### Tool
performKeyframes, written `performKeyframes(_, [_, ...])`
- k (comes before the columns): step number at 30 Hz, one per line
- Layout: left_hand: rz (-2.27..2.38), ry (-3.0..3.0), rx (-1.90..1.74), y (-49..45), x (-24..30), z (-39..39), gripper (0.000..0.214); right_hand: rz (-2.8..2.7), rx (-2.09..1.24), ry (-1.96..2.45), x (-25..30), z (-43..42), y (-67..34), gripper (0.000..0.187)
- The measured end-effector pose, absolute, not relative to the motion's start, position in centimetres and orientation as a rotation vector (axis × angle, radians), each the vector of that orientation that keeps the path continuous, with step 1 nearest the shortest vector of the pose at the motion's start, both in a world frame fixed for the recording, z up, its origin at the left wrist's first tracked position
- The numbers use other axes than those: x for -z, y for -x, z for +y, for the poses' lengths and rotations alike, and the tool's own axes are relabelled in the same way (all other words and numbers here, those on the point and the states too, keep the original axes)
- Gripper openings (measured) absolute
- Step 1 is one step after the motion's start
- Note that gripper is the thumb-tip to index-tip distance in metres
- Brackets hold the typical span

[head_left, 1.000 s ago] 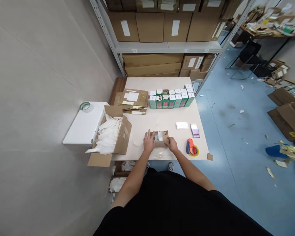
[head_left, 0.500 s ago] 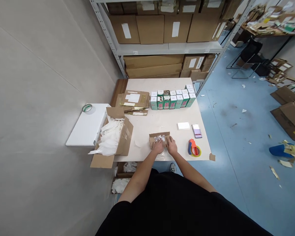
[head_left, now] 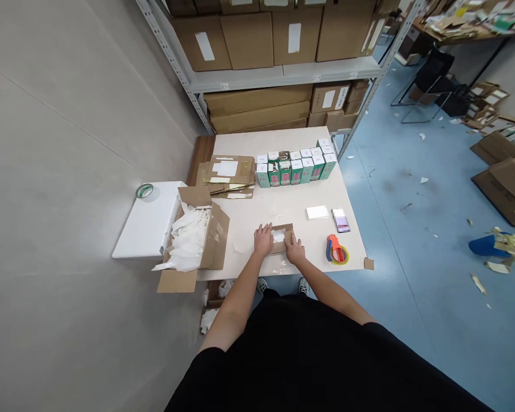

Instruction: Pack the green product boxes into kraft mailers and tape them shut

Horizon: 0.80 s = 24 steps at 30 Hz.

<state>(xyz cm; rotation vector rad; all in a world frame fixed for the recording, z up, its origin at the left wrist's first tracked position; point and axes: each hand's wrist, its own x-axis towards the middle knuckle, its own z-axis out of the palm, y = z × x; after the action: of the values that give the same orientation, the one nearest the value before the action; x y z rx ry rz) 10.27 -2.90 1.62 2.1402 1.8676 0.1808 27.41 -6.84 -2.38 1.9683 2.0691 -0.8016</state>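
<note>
A small cardboard box (head_left: 278,248) lies near the front edge of the white table (head_left: 266,209), with whitish wrapping (head_left: 278,235) showing between its flaps. My left hand (head_left: 263,239) grips the box's left end, the fingers bent over the side. On the right end, my right hand (head_left: 294,250) holds the box, its fingers on the flap. Fingertips on both sides are partly hidden. To the right of my hands are a red and blue tape dispenser (head_left: 335,249), a white stack of cards (head_left: 317,213) and a pile of purple and white cards (head_left: 341,221).
Green and white boxes (head_left: 296,171) stand in rows at the back. Flattened cardboard (head_left: 232,167) is stacked left of them. An open carton (head_left: 221,240) of white paper sits at the left edge, beside a white box (head_left: 148,220) carrying a tape roll (head_left: 145,190). Shelving (head_left: 249,80) rises behind.
My left hand has moved from the middle of the small box to its left end. The wrapping now looks flatter and whiter. My right hand stays at the right end. The whole view has shifted slightly.
</note>
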Motion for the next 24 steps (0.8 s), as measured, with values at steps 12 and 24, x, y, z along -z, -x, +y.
performKeyframes(12, [1.682, -2.085, 0.201, -11.3, 2.5, -8.3, 0.066, 2.41, 1.089, -2.656, 5.8, -8.7, -31.6, 0.057])
performKeyframes(24, [1.702, -2.157, 0.186, -10.8, 4.6, -7.0, 0.057, 2.055, 0.925, -2.926, 4.9, -7.5, -46.1, 0.053])
